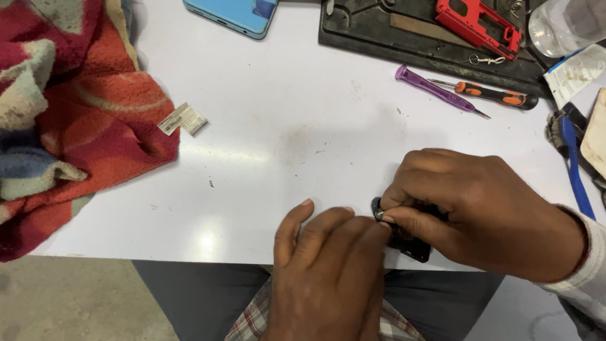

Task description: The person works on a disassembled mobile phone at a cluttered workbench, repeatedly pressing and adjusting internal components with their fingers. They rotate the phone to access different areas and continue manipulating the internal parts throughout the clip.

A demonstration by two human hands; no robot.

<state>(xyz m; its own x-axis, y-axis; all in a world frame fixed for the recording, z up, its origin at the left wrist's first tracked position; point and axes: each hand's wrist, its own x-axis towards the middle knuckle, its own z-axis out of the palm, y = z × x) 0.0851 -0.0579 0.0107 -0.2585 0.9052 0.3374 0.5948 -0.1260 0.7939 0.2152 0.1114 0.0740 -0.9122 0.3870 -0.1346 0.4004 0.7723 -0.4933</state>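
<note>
Closest to the camera is the left hand [328, 271], lying palm down at the near edge of the flat white table [284, 126], its fingers stretched out flat and holding nothing, with the fingertips touching a small black flat part [413, 246]. Just beside it, the right hand [480, 211] is curled over the same small black flat part and pinches it between thumb and fingers. Most of that part is hidden under the fingers, so I cannot tell what it is. It sits right at the near edge of the table, between the two hands. Far off to the left lies a soft red, cream and blue woolly cloth [69, 120], with a little white paper tag [182, 119] near it. At the far side of the table lie a light blue flat phone [233, 14] and a dark black work mat [404, 31] with a red plastic frame [480, 22] on it. Just in front of the mat lie a thin purple screwdriver [435, 89] and an orange and black screwdriver [495, 95], close together.
</note>
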